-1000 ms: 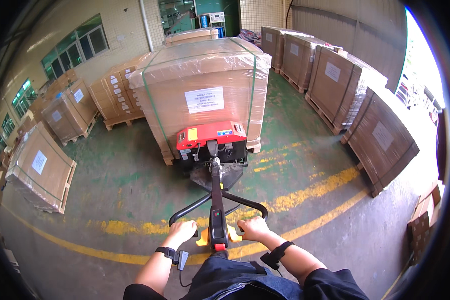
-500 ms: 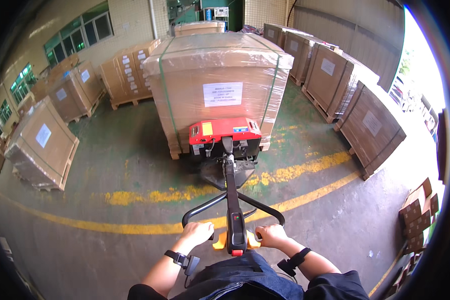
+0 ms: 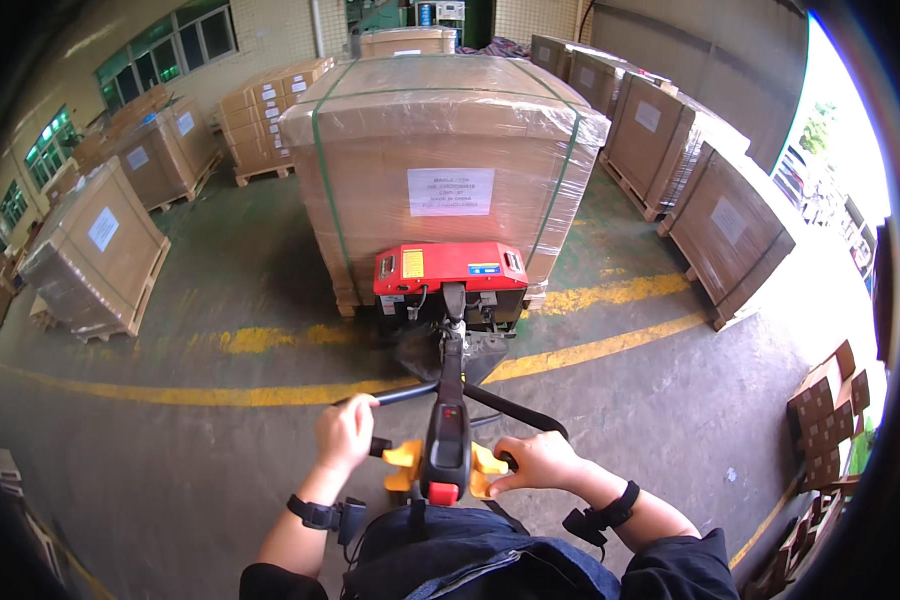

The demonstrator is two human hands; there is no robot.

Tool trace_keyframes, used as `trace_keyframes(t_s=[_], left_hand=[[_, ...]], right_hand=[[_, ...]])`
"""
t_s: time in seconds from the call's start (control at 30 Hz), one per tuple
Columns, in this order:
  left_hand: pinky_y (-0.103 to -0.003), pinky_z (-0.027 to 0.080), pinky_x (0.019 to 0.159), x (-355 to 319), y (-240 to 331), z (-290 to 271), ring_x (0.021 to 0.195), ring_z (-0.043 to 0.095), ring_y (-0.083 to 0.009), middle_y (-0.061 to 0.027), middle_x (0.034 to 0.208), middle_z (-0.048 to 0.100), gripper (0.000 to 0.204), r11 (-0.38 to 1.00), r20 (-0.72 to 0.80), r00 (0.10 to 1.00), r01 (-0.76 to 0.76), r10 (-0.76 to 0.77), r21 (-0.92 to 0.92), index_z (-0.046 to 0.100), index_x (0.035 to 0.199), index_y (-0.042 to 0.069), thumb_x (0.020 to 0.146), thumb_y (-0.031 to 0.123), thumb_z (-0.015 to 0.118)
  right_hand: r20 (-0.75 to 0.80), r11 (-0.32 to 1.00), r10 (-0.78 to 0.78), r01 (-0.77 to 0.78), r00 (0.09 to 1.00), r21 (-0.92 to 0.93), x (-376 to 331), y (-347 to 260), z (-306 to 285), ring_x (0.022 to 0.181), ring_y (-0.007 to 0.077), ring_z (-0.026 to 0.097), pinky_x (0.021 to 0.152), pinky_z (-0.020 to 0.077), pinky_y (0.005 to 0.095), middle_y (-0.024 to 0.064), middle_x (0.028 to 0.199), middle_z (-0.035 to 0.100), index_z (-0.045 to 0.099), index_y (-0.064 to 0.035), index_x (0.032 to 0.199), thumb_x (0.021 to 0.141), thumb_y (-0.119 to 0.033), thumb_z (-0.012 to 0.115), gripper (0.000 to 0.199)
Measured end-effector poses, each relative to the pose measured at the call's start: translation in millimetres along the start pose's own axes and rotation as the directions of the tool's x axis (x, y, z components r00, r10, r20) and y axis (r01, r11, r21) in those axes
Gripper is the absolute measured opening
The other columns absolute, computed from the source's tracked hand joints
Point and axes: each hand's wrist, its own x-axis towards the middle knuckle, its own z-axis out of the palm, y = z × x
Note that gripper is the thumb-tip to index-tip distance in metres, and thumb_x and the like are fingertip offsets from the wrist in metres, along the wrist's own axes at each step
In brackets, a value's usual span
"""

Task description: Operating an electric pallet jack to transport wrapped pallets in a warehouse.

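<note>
A powered pallet truck (image 3: 450, 263) with a red cover stands in front of me. Its black tiller (image 3: 448, 445) reaches back towards my waist, with yellow thumb levers (image 3: 404, 464) and a red button at its end. My left hand (image 3: 344, 434) is closed on the left side of the looped handle. On the right grip, my right hand (image 3: 540, 464) is closed, its thumb by the right yellow lever. Just beyond the truck sits a large film-wrapped carton (image 3: 370, 220) with green straps and a white label, on a wooden pallet; the forks are hidden beneath.
Strapped cartons on pallets flank both sides, including a near left carton (image 3: 100, 250) and a near right carton (image 3: 730, 235). Smaller brown boxes (image 3: 830, 420) stand at the right. Yellow lines (image 3: 610, 350) cross the floor. Daylight enters through an opening at right.
The floor lines and side cartons have shifted away from me, while the truck and its carton stay close ahead. The tiller end sits nearer and further left. My left hand has moved left and up.
</note>
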Motion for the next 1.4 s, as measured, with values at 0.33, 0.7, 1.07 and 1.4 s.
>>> trace_keyframes(t_s=[0.33,0.7,1.07,1.4], left_hand=[[-0.022,0.038,0.054,-77.2,-8.7,-68.7,0.054,0.047,-0.0074,0.0007,0.057,0.052,0.041,0.971,-0.1,0.995,-0.002,-0.023,-0.238,0.061,0.092,0.003,0.098,0.03,0.031],[-0.032,0.045,0.065,15.9,10.1,-87.5,0.068,0.059,-0.0206,-0.0081,0.073,0.061,0.036,0.966,-0.218,0.967,-0.176,0.134,-0.189,0.062,0.089,0.005,0.095,0.025,0.033],[-0.027,0.046,0.055,114.3,-9.1,-68.8,0.054,0.06,-0.0141,-0.0059,0.073,0.063,0.04,0.893,-0.143,0.885,-0.45,0.443,-0.016,0.063,0.087,0.004,0.096,0.032,0.034],[-0.025,0.043,0.042,76.6,31.4,-75.7,0.046,0.052,-0.0118,-0.0042,0.068,0.057,0.043,0.958,-0.062,0.996,0.04,-0.06,-0.285,0.066,0.081,0.005,0.095,0.032,0.035]], right_hand=[[-0.188,0.982,-0.188,0.186,0.964,-0.028,-66.0,-69.2,20.9,0.068,0.0285,0.066,0.061,0.0513,0.0363,0.0091,0.072,0.065,0.057,-0.0067,0.107,0.07,-0.071,0.057,0.074],[-0.428,0.981,0.102,-0.162,0.898,-0.107,-37.1,-95.2,-64.8,0.08,0.0327,0.064,0.072,0.0494,0.0433,0.0151,0.077,0.065,0.065,-0.0098,0.09,0.091,-0.054,0.037,0.052],[-0.659,0.871,0.37,-0.491,0.655,0.001,29.2,-77.0,-96.7,0.077,0.031,0.065,0.071,0.0486,0.0411,0.0134,0.076,0.066,0.07,-0.0136,0.088,0.095,-0.053,0.02,0.064],[-0.628,0.971,0.136,-0.229,0.766,-0.069,28.2,-51.2,-115.4,0.073,0.0312,0.064,0.066,0.0478,0.0415,0.0137,0.071,0.065,0.066,-0.0148,0.093,0.095,-0.051,0.027,0.053]])
